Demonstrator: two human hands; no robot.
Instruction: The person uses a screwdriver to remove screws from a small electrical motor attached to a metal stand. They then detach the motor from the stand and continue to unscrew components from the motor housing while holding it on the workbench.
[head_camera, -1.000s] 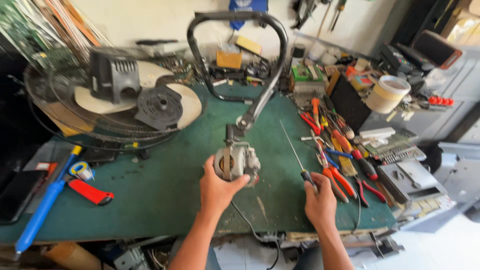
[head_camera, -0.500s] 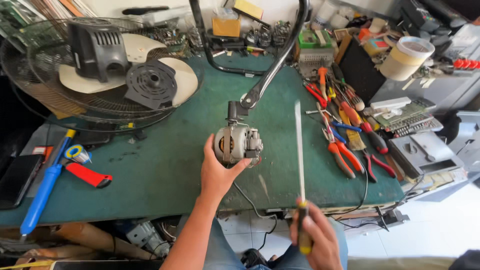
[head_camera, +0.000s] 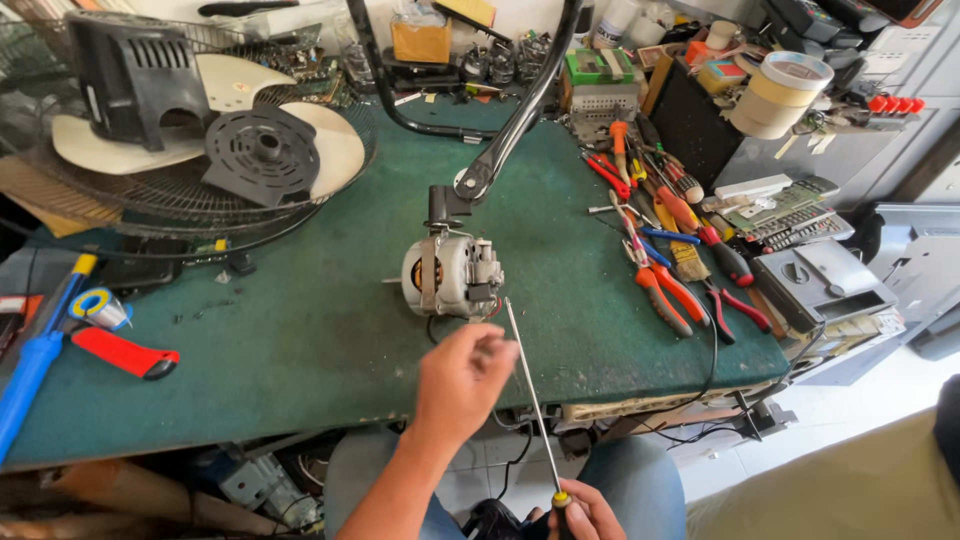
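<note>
Left hand (head_camera: 462, 381) now off motor (head_camera: 450, 275)

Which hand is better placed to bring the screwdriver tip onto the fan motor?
Probably the right hand: it grips the long screwdriver by its handle, and the tip already points at the fan motor. The left hand only touches the shaft, so it can merely steady it.
</note>
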